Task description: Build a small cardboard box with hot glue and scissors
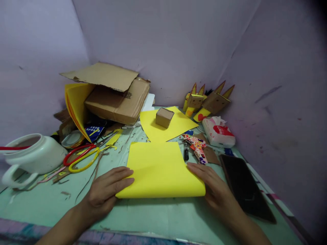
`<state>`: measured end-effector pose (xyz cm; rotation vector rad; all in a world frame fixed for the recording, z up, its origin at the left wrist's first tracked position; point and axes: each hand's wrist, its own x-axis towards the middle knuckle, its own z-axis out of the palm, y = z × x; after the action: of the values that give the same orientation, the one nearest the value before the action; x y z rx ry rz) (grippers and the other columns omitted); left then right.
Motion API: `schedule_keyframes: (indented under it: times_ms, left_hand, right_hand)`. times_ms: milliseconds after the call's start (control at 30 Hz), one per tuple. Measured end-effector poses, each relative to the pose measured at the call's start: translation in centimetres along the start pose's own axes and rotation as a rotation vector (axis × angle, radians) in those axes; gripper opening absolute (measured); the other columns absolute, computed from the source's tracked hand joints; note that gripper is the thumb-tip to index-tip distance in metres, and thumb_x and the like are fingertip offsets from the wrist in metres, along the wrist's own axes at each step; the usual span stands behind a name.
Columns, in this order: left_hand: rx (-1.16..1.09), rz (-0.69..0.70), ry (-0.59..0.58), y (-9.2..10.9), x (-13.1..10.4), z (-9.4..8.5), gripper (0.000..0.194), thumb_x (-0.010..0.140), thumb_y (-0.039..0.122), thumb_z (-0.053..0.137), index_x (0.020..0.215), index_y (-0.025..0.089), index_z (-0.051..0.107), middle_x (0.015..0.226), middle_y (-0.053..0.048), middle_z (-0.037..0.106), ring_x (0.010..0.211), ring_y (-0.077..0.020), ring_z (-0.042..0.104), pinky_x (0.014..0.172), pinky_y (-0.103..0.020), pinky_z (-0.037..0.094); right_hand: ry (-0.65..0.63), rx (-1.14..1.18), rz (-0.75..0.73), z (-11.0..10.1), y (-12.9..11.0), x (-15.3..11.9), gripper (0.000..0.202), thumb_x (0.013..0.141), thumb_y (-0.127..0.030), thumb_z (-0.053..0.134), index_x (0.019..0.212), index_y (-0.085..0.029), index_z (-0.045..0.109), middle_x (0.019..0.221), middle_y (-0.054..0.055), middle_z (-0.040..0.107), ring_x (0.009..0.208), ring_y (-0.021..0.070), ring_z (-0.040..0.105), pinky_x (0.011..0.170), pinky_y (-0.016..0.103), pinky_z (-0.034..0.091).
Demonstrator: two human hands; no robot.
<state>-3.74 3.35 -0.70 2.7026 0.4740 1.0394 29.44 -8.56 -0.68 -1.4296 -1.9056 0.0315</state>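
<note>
A sheet of yellow paper (pixel 158 166) lies in front of me, its near edge curled over into a rounded fold. My left hand (pixel 108 187) grips the left end of that fold, fingers resting on top of the paper. At the right end, my right hand (pixel 213 187) has its fingers on the sheet, with the thumb hidden. Just beyond is another yellow paper piece (pixel 176 124) with a curved edge, and a small brown cardboard box (pixel 165 117) sits on it.
To the left are red-and-yellow scissors (pixel 81 156), a white mug (pixel 35 153) and a cardboard box (pixel 117 102). On the right lie a dark phone (pixel 246 187), a tissue pack (pixel 219 132), a patterned glue gun (pixel 196 146) and a black pen (pixel 186 151). Eared cardboard figures (pixel 216 102) stand behind.
</note>
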Motion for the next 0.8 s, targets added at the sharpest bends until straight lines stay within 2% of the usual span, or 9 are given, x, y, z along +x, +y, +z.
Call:
schedule_keyframes:
  times_ms: [100, 233, 333, 467, 633, 800]
  left_hand:
    - [-0.069, -0.082, 0.047, -0.2, -0.1, 0.2, 0.051, 0.077, 0.001, 0.042, 0.117, 0.027, 0.060, 0.111, 0.000, 0.069, 0.104, -0.0153, 0.063, 0.094, -0.026, 0.048]
    - [-0.132, -0.328, 0.043, -0.5, 0.2, 0.3, 0.038, 0.076, 0.009, 0.045, 0.099, 0.025, 0.070, 0.094, 0.001, 0.074, 0.087, -0.0151, 0.069, 0.083, -0.020, 0.052]
    - [-0.203, -0.583, -0.012, -0.3, 1.3, 0.2, 0.029, 0.076, 0.019, 0.047, 0.086, 0.021, 0.074, 0.084, -0.001, 0.075, 0.078, -0.0175, 0.070, 0.073, -0.021, 0.053]
    - [-0.296, -0.838, -0.055, 0.0, 3.0, 0.1, 0.029, 0.075, 0.034, 0.050, 0.077, 0.016, 0.073, 0.073, -0.003, 0.074, 0.070, -0.0197, 0.068, 0.063, -0.023, 0.052]
    - [-0.393, -0.942, -0.089, 0.2, 4.0, 0.1, 0.027, 0.071, 0.035, 0.052, 0.074, 0.016, 0.071, 0.071, -0.002, 0.072, 0.069, -0.0198, 0.064, 0.062, -0.024, 0.049]
    - [-0.567, -0.953, -0.164, 0.3, 4.5, 0.2, 0.015, 0.063, 0.029, 0.062, 0.066, 0.016, 0.069, 0.068, 0.000, 0.070, 0.069, -0.0183, 0.063, 0.062, -0.022, 0.048]
  right_hand:
    - [0.029, 0.045, 0.023, 0.4, 0.3, 0.3, 0.035, 0.078, -0.009, 0.051, 0.105, -0.026, 0.066, 0.109, 0.008, 0.068, 0.098, 0.0213, 0.065, 0.081, 0.033, 0.053]
    - [-0.070, 0.211, 0.309, 1.1, 0.8, -0.1, 0.026, 0.075, -0.014, 0.051, 0.090, -0.021, 0.070, 0.086, 0.006, 0.074, 0.079, 0.0209, 0.069, 0.071, 0.031, 0.055]
    - [-0.152, 0.299, 0.498, 1.5, 0.8, 0.0, 0.027, 0.072, -0.017, 0.050, 0.089, -0.018, 0.071, 0.087, 0.007, 0.075, 0.079, 0.0219, 0.069, 0.071, 0.031, 0.053]
    - [-0.187, 0.333, 0.593, 1.8, 0.5, 1.0, 0.031, 0.068, -0.017, 0.048, 0.088, -0.018, 0.071, 0.088, 0.007, 0.075, 0.080, 0.0233, 0.069, 0.071, 0.030, 0.051]
    - [-0.211, 0.315, 0.656, 1.9, 0.2, 1.9, 0.033, 0.063, -0.017, 0.047, 0.086, -0.019, 0.071, 0.085, 0.005, 0.075, 0.078, 0.0239, 0.068, 0.069, 0.030, 0.050]
    - [-0.203, 0.333, 0.688, 1.9, 0.5, 1.8, 0.033, 0.062, -0.017, 0.048, 0.086, -0.017, 0.071, 0.084, 0.006, 0.075, 0.078, 0.0245, 0.069, 0.068, 0.030, 0.049]
